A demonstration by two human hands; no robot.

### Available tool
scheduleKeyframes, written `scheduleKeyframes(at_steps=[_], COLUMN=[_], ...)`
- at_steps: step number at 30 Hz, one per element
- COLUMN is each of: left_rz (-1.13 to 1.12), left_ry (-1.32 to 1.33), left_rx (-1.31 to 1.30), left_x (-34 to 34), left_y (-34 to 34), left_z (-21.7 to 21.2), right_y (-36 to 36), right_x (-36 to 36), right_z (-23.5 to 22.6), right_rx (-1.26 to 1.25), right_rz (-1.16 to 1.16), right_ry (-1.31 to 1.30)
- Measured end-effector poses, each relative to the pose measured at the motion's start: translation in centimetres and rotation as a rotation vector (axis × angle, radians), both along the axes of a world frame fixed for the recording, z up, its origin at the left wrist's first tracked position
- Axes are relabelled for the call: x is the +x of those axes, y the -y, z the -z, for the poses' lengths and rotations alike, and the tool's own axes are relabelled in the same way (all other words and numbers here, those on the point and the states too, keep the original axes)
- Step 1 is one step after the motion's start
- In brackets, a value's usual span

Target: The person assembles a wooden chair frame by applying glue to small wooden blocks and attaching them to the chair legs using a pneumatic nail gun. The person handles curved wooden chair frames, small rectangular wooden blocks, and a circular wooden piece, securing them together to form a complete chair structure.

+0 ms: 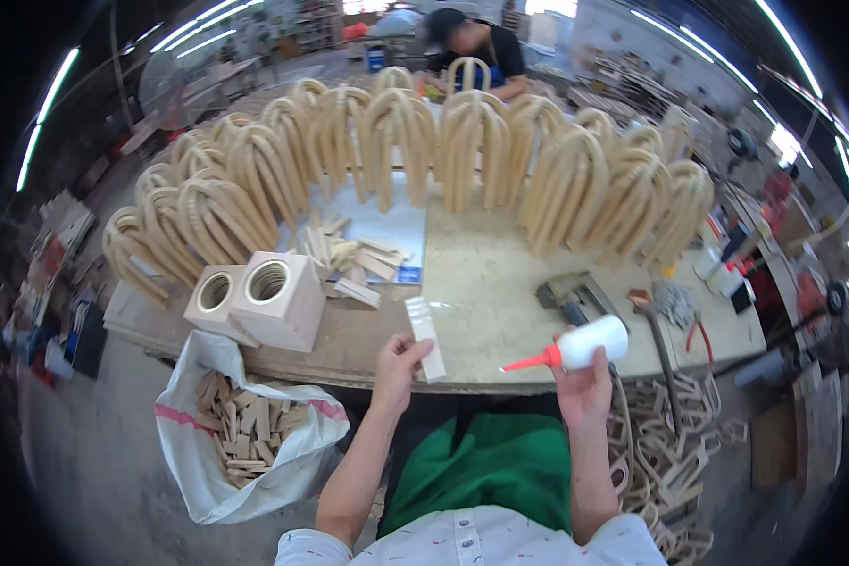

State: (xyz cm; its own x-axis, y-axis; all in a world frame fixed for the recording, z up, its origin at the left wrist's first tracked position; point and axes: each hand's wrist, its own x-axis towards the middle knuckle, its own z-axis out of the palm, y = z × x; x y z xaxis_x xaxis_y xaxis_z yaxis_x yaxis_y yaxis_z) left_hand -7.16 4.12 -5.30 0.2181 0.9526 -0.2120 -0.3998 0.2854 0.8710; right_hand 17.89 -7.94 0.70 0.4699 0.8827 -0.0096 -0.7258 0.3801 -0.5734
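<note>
Between the thumb and fingers of my left hand (401,370) is a short flat wooden strip (425,338), held upright over the table's front edge. Lines of something pale and shiny show near its upper end. My right hand (585,385) is wrapped round a white squeeze bottle (594,341), whose red nozzle (531,360) points left toward the strip without touching it. Beyond my left hand, a loose pile of small wooden strips (349,253) lies partly on a blue-and-white sheet (396,212). A nail gun (575,300) rests on the table just beyond the bottle.
Bundles of bent wooden arches (472,141) stand in a curve across the table (481,283). At left are two wooden blocks with round holes (283,307) and a white sack of offcuts (198,481). A hammer (663,349) and red-handled pliers (698,338) lie right. Another person (476,52) works opposite.
</note>
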Motion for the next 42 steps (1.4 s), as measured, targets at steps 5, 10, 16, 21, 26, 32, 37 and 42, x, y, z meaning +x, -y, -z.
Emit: scheduleKeyframes(at_steps=[5,10,16,21,26,32,37,42], left_rz=[-0.001,0.036,0.038,0.010,-0.005,0.053,0.082,0.106], left_ry=[0.073,0.068,0.048,0.014,0.033,-0.031,-0.075,-0.018], left_rx=[0.042,0.030,0.049,0.126,0.079,0.156,0.100,0.022], left_x=[0.1,0.4,0.3,1.2,3.9,6.2,8.4,9.7], left_y=[1.7,3.0,2.9,1.1,-0.4,-3.3,-2.6,-2.1], left_z=[-0.9,-0.6,-0.8,-0.7,-3.5,-5.4,-6.5,-6.9], right_y=[1.7,3.2,3.6,2.5,0.8,-1.1,-2.2,-1.9], right_x=[-0.8,-0.7,-0.9,-1.0,0.3,0.8,0.5,0.9], right_z=[-1.0,-1.2,-1.3,-2.4,-1.6,-3.1,-4.2,-3.7], right_rx=[0.031,0.058,0.069,0.093,0.096,0.191,0.206,0.179], right_rz=[-0.006,0.018,0.017,0.012,0.039,0.053,0.071,0.113], right_ry=[0.033,0.066,0.046,0.010,0.038,0.246,0.331,0.363])
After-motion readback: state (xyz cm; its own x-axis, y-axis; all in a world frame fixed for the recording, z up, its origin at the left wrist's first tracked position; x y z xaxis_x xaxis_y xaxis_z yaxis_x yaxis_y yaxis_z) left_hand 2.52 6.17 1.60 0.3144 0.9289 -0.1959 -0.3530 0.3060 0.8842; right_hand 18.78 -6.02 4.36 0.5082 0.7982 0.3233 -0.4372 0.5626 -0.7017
